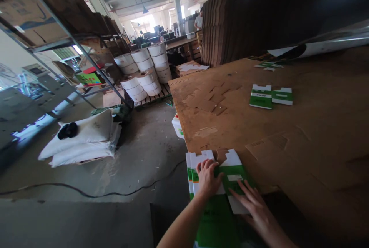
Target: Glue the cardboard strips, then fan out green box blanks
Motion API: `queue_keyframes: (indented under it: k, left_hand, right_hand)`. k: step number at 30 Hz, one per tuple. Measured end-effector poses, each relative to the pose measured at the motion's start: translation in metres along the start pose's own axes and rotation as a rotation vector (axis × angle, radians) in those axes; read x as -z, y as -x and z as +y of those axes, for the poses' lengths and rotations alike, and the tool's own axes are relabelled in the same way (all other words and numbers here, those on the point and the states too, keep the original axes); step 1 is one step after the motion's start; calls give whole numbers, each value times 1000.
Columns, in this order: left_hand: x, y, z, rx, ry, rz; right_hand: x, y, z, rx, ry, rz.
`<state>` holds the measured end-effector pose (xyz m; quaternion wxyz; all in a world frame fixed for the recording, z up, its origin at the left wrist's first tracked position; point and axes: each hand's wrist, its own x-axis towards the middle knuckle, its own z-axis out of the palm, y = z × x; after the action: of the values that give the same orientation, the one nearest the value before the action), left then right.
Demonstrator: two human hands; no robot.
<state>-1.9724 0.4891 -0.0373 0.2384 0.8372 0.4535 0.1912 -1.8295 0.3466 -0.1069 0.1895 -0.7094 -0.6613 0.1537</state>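
Flat green-and-white cartons (221, 221) lie in front of me at the near edge of the table. My left hand (208, 177) rests on the upper left part of them, its fingers bent a little and apart. On the right-hand carton panel (230, 169), which has a white label, my right hand (254, 203) lies with fingers spread. Neither hand wraps round anything. White cut flaps show along the cartons' far end, and my forearms and hands hide part of the printed faces.
Two smaller green-and-white flat pieces (261, 97) lie farther back on the brown table (276, 125), near cardboard scraps (211, 96). A tall cardboard stack (215, 29) stands behind. Leftward are white sacks (83, 134), white rolls (147, 80) and a floor cable (115, 194). A person stands far back.
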Motion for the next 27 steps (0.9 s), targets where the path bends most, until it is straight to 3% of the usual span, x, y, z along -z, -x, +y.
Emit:
queue_keyframes:
  k: [3,5,8,11,17,27]
  left_hand:
    - [0,0,2,2,-4,-11]
    - [0,0,3,-3,-15,-21]
    - [0,0,2,1,-23,-23]
    - [1,0,1,-6,-30,-29]
    - [5,-1,2,7,-29,-45]
    - [1,-2,0,14,-17,-70]
  right_hand:
    - [8,3,-6,3,-111,-13]
    - [18,2,-6,-55,-297,62]
    - [44,-8,0,-276,-652,161]
    - [73,-26,6,-434,-836,60]
    - [93,-50,12,-462,-819,-123]
    - [76,-57,22,-475,-656,-55]
